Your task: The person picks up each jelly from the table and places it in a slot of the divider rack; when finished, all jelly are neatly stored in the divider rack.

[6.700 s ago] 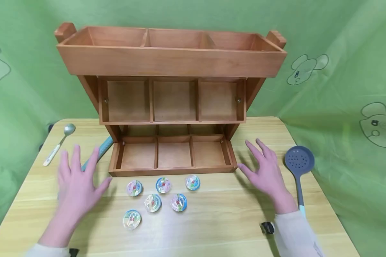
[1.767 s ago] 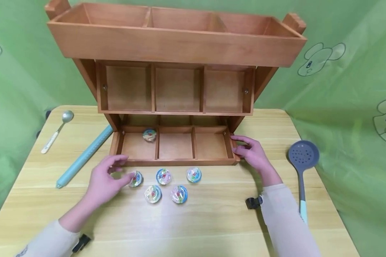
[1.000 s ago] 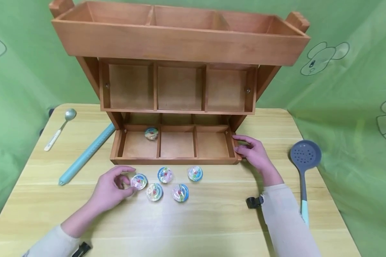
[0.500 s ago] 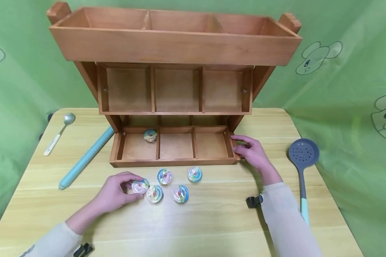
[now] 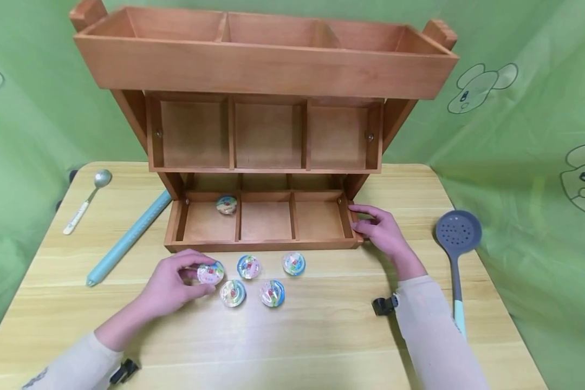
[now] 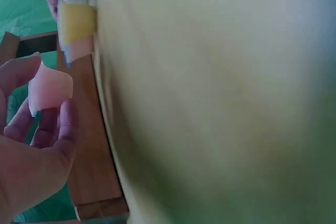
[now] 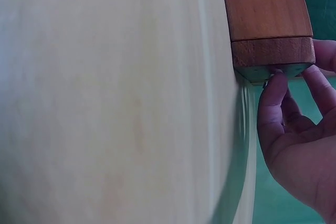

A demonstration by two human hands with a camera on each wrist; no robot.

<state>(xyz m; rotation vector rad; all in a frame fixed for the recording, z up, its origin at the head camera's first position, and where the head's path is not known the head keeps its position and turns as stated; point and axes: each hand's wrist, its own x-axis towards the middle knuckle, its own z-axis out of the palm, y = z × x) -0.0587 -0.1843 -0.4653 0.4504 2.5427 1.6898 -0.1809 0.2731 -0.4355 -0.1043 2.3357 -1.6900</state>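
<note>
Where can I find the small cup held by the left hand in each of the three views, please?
Head: the small cup is left of centre, below the middle height, at the fingertips of the left grip.
Left wrist: near the left edge, about mid-height; its pink side shows.
Right wrist: not in this picture.
Shared landmark: the wooden rack, central in head, left in left wrist, upper right in right wrist.

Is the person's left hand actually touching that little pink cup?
Touching. The left wrist view shows it: the left hand pinches the pink cup from opposite sides, with no gap between skin and cup.
</note>
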